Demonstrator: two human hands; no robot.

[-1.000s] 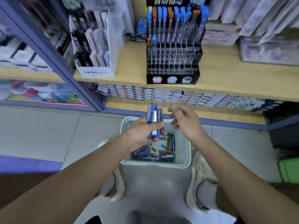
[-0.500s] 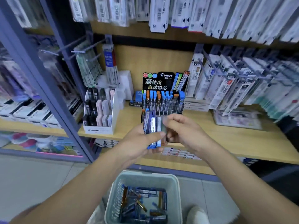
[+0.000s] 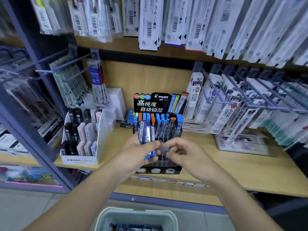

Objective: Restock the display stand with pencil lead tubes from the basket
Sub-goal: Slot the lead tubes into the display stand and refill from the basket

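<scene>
Left hand [image 3: 133,155]: fingers and thumb wrapped round a bundle of pencil lead tubes [image 3: 146,134]. The bundle is held upright with its blue caps at the bottom, and the thumb lies across its front.

Right hand [image 3: 186,155], at 3 o'clock of the left and just beside it: fingers curled, with thumb and forefinger pinching a single tube [image 3: 162,146]. This tube is dark-bodied, and its orange cap touches the left thumb tip. It lies close against the bundle; whether it is free of the bundle cannot be told.

Display stand [image 3: 160,104], at 12 o'clock of both hands: black, with a PILOT header card. Its rear rows hold upright tubes with blue and orange caps, and its front cells sit partly behind the hands.

The stand is on a wooden shelf [image 3: 241,165]. At 9 o'clock of the stand is a white MONO box [image 3: 80,161] of erasers. At 3 o'clock, packets hang on wire hooks [image 3: 216,90]. More packets [image 3: 150,22] hang at 12 o'clock, above the stand.

Basket [image 3: 116,210], at 6 o'clock on the floor between the forearms: pale and perforated. Loose tubes [image 3: 138,228] are visible inside at the frame's lower edge.
</scene>
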